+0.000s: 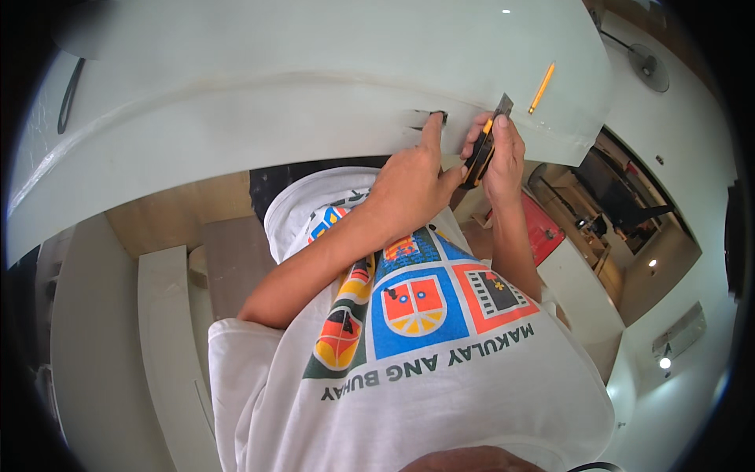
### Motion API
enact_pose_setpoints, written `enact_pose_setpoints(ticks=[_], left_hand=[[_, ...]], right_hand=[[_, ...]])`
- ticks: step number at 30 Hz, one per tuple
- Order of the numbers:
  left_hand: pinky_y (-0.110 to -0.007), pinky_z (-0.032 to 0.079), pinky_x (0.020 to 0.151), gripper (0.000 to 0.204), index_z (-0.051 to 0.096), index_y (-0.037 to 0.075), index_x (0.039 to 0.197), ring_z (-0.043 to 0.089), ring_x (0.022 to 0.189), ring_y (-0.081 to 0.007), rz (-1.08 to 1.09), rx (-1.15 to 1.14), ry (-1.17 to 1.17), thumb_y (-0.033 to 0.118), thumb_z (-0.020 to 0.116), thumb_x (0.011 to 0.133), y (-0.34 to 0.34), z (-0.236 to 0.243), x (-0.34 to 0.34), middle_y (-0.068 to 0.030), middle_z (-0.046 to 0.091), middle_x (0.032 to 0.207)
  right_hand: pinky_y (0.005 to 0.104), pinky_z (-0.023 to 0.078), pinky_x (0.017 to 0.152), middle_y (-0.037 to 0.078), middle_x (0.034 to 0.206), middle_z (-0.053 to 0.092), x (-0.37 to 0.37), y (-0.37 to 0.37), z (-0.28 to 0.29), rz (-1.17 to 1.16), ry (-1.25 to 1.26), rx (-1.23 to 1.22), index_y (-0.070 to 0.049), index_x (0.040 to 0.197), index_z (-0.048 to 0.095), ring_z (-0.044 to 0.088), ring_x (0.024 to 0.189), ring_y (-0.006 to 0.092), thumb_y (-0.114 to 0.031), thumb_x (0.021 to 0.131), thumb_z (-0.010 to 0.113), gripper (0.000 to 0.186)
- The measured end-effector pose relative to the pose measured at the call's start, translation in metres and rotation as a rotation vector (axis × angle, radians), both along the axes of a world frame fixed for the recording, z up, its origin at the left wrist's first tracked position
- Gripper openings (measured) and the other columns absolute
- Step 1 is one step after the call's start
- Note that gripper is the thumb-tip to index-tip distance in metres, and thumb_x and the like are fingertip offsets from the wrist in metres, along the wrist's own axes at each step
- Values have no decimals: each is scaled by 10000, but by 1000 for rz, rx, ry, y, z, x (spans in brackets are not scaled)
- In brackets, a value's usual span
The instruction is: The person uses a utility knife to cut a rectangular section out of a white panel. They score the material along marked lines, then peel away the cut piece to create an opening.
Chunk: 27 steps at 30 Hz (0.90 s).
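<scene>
My right hand (503,161) is wrapped round a black and yellow utility knife (481,153), its blade out and pointing up and away from me. My left hand (414,181) has its index finger stretched out, the tip on a small dark patch (445,118) in the pale board (314,118). I cannot tell whether that patch is a hole, a mark or a bit of black material. The left thumb reaches toward the knife's lower end; its other fingers are curled and partly hidden. Nothing shows in the left hand.
A yellow pencil (542,88) lies on the board beyond my right hand. Toward the far left is a black strap (71,96). A red case (539,228) sits below the board's right side. Pale panels (165,315) stand low on the left, and a fan (649,67) is at the upper right.
</scene>
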<state>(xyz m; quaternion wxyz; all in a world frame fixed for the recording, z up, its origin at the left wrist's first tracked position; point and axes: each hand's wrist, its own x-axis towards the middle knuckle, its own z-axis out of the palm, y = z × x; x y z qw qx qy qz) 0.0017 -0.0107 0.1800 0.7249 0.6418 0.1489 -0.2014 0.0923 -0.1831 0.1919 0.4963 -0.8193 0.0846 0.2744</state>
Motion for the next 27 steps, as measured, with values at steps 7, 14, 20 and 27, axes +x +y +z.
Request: enact_pose_setpoints(ticks=[7, 14, 20, 27], left_hand=[[-264, 538, 529, 799, 206, -161, 1550, 729, 658, -190, 222, -433, 301, 191, 682, 1014, -6, 20, 15, -123, 700, 813], [-282, 566, 522, 720, 220, -155, 1542, 755, 716, -234, 313, -372, 308, 151, 634, 1038, -19, 18, 14, -122, 687, 814], [-292, 574, 530, 653, 288, -149, 1539, 765, 756, -241, 217, -322, 342, 176, 589, 1058, -2, 16, 18, -141, 702, 853], [-288, 560, 526, 585, 386, -126, 1509, 753, 719, -213, 134, -138, 295, 191, 582, 1058, -4, 19, 13, -152, 727, 873]], right_hand=[[293, 521, 626, 51, 838, 644, 0, 3, 8, -1, 44, 130, -12, 1117, 646, 625, 681, 132, -402, 1113, 509, 412], [395, 528, 621, 164, 786, 711, -4, 6, 43, 356, -100, -212, -7, 1194, 631, 694, 656, 265, -234, 1044, 609, 273], [465, 495, 640, 198, 799, 694, -2, 15, 38, 561, -155, -358, 11, 1119, 612, 655, 670, 396, -227, 1065, 580, 246], [522, 470, 635, 251, 719, 634, 3, 27, 37, 685, -134, -482, -3, 1034, 588, 624, 706, 476, -275, 1069, 560, 275]])
